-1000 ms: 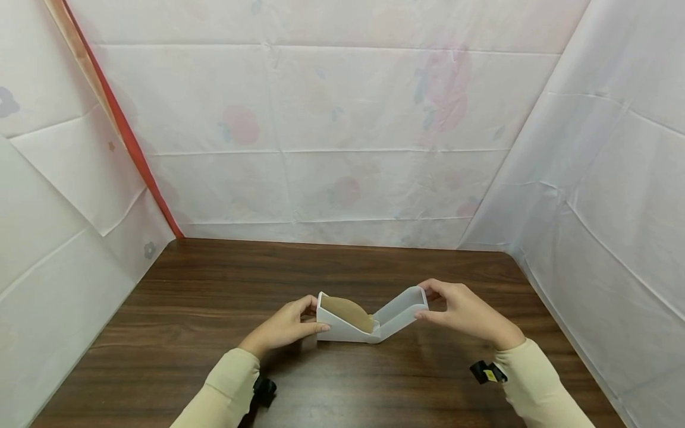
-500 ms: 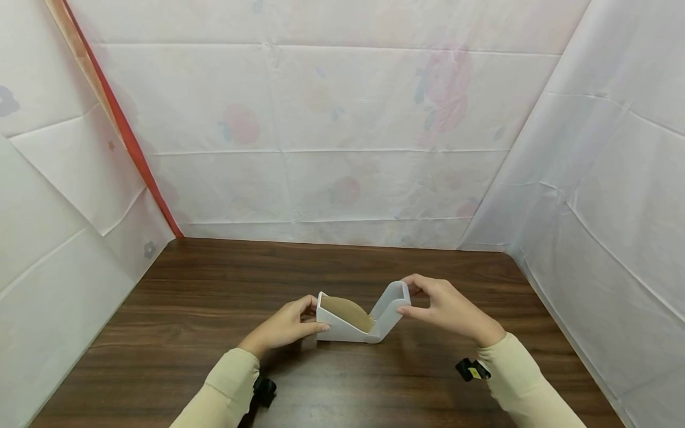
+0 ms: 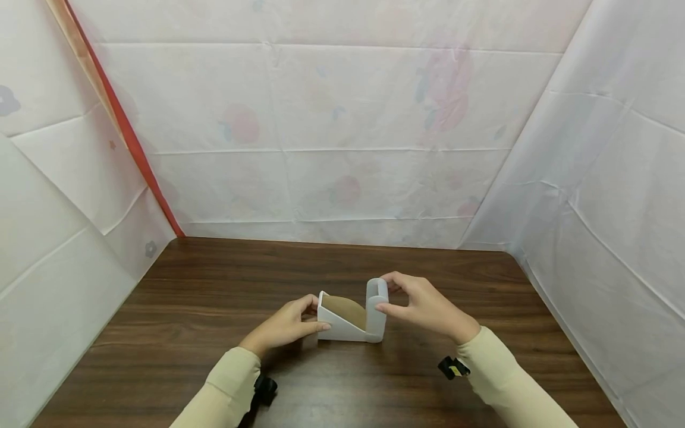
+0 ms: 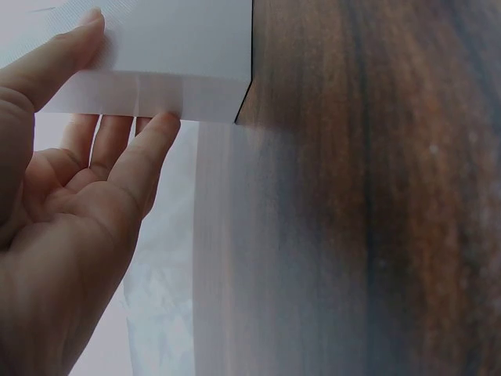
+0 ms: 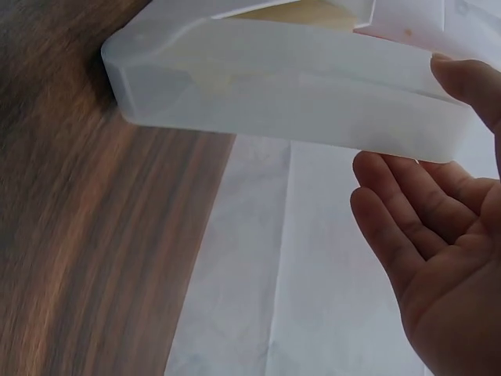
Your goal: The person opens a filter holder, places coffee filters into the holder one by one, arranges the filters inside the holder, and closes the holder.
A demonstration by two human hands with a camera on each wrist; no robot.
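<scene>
A small white box [image 3: 339, 330] with slanted side walls stands on the table in the head view. Inside it sits a tan, round-edged piece [image 3: 345, 310], its upper part rising above the slanted rim. My left hand [image 3: 286, 325] holds the box's left end, thumb on the near side and fingers at the end wall. A translucent hinged lid [image 3: 377, 315] stands about upright at the box's right end. My right hand [image 3: 428, 306] pinches the lid's upper end between thumb and fingers. The right wrist view shows the lid [image 5: 274, 102] from outside.
Dark wood-grain table [image 3: 241, 267] surrounds the box. A pale patterned sheet [image 3: 321, 119] hangs behind it, with more sheeting on the left and right sides. Black wrist devices [image 3: 264, 389] are strapped at both sleeves.
My right hand has swung the lid up and leftward, from leaning outward to about upright. The box and my left hand have stayed in place.
</scene>
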